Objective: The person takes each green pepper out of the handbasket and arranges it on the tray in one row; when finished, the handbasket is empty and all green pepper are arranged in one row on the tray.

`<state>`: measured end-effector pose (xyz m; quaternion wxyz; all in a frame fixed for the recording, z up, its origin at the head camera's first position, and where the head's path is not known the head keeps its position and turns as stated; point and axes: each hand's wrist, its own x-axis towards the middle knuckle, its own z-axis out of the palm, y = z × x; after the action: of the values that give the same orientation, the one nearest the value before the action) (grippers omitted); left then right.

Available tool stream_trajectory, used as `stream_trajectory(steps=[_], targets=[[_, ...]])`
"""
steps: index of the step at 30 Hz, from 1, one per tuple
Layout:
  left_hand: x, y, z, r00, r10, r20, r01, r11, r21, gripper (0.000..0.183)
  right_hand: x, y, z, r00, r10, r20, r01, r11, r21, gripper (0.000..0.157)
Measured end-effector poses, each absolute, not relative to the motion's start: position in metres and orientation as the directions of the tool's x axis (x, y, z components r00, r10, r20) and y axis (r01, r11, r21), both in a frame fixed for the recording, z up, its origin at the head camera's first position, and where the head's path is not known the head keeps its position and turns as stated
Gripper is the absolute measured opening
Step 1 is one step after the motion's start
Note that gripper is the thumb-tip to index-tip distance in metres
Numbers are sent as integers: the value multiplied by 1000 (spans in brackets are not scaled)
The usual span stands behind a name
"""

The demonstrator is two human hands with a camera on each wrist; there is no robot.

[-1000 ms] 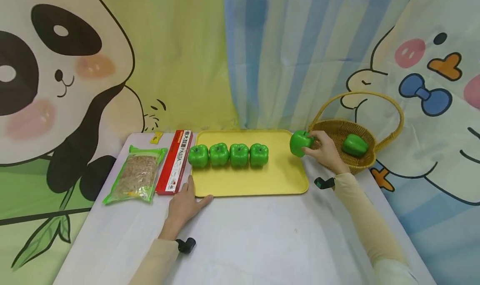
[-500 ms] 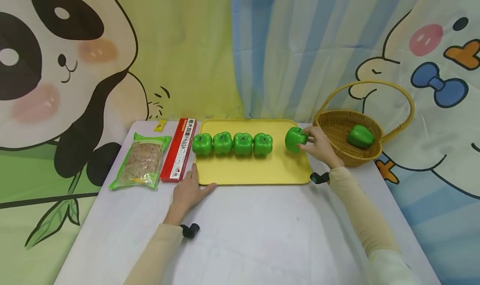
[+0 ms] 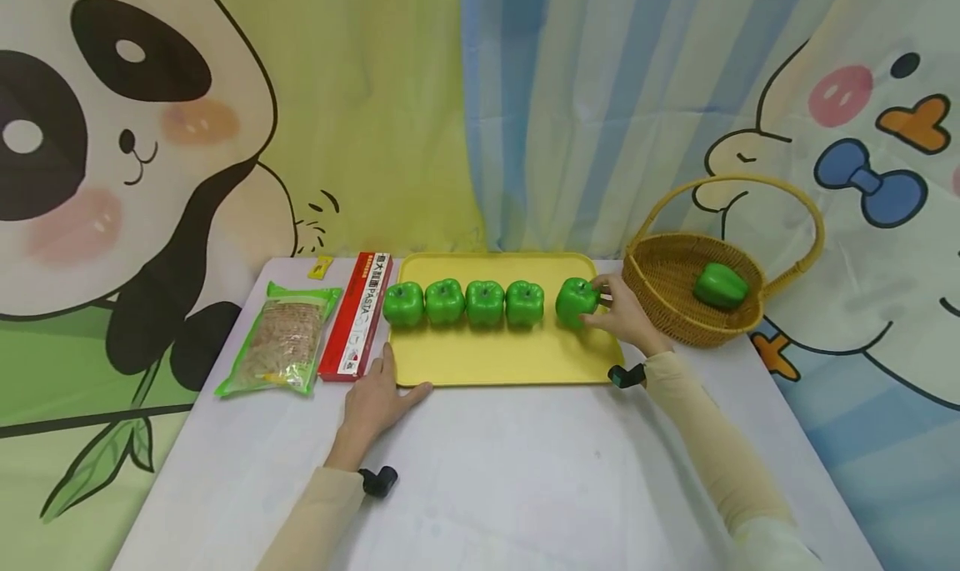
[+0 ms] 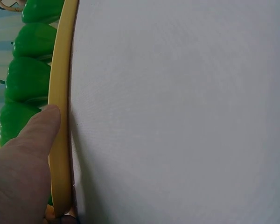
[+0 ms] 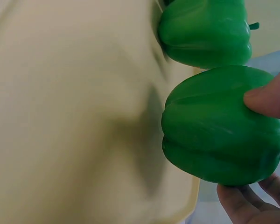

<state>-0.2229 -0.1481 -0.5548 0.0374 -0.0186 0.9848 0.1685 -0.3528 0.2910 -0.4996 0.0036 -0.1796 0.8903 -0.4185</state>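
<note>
My right hand [image 3: 626,313] grips a green bell pepper [image 3: 577,302] between thumb and fingers, over the right part of a yellow tray [image 3: 465,363]. In the right wrist view, that held pepper [image 5: 219,126] hangs just above the tray, its shadow falling beside it. Several more green bell peppers [image 3: 484,303] stand in a row on the tray's left and middle, with a gap between the row's end and the held one. At the tray's front left corner rests my left hand [image 3: 375,400], fingers extended along the side; its thumb [image 4: 46,123] lies on the front rim.
A wicker basket [image 3: 675,325] with a tall handle stands at the right, one green bell pepper [image 3: 721,286] inside. Left of the tray lie a red and white pasta box [image 3: 356,317], a bag of noodles [image 3: 281,342] and a small yellow packet [image 3: 320,267].
My right hand has carried the pepper leftward, from the tray's right edge towards the row. My left hand has stayed at the tray's corner. The head view has shifted slightly.
</note>
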Motion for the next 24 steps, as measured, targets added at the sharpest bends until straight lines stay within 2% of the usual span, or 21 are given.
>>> stream_trajectory(steps=[3,5,13,24], targets=[[-221,-149,-556,-997,-30,-74,-53,943,328,116,-353,287,-502,-936,-338,102,-295,591,-751,79],[-221,-148,-556,-997,-30,-66,-50,942,332,116,-353,285,-502,-931,-355,85,-299,607,-737,84],[-221,-147,-554,-997,-27,-71,-50,940,337,116,-355,283,-495,-907,-421,-6,-287,628,-723,76],[-220,-147,-556,-997,-32,-72,-55,942,332,116,-359,282,-500,-896,-443,-20,-283,605,-744,77]])
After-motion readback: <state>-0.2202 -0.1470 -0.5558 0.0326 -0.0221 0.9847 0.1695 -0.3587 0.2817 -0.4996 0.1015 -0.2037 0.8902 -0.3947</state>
